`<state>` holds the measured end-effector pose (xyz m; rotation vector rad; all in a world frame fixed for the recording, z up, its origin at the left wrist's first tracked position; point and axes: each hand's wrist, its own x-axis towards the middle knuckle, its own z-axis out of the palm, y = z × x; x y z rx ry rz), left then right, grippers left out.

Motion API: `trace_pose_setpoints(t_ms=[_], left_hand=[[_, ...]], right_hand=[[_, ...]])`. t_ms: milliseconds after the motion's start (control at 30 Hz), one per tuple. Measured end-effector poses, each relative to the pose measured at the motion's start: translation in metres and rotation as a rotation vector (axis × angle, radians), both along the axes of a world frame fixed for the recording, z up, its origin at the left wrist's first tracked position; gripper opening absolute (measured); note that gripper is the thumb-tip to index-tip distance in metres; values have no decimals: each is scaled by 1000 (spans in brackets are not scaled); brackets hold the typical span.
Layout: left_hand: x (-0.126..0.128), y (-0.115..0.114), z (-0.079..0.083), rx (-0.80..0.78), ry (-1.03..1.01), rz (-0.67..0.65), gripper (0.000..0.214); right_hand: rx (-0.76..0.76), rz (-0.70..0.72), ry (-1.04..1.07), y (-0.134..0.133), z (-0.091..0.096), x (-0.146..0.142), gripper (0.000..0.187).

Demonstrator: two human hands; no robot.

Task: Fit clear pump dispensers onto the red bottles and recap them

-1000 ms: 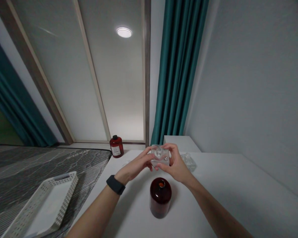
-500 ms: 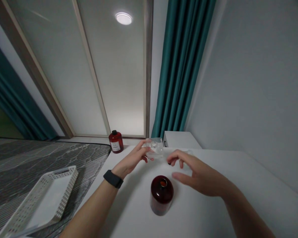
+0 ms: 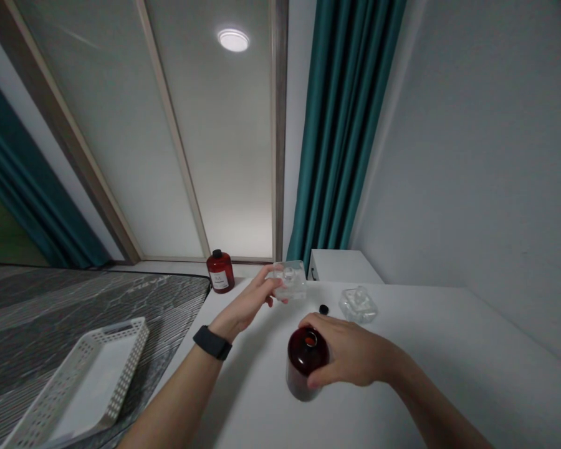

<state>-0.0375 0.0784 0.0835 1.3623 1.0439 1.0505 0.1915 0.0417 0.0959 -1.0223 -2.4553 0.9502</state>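
Note:
My left hand (image 3: 255,298), with a black band on its wrist, grips a clear square glass bottle (image 3: 293,282) by its left side, held above the white table. My right hand (image 3: 348,349) is wrapped round the right side of a dark red bottle (image 3: 303,368) that stands upright with its round mouth uncovered. Just beyond that bottle a small black cap (image 3: 324,309) lies on the table. A second clear glass bottle (image 3: 359,305) rests on the table to the right of the cap.
At the table's far left corner stands another red bottle (image 3: 220,274) with a black cap and white label. A white perforated basket (image 3: 121,374) sits on the grey patterned surface to the left. Behind the white table (image 3: 262,405) are a white cabinet (image 3: 343,265) and a teal curtain (image 3: 346,137).
My right hand has come down and closed round the dark red bottle. The second glass bottle and black cap, earlier mostly behind that hand, are now visible. My left hand stays nearly still.

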Motion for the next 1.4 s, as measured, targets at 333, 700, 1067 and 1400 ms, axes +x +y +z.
trace_pose_setpoints(t_ms=[333,700,1067,1400], left_hand=[[2,1,0,60,13,63,45],[3,1,0,46,-32,74,44],[6,-4,3,56,-30,64,43],[14,-4,-2,96,54,33,47]], right_hand=[[39,-102,304,38,-25,4,49],[-71,-63,141,24,-13,1,52],[-119,-14,166,33,-5,29,47],[-104,-271,447,60,-22,-4,51]])
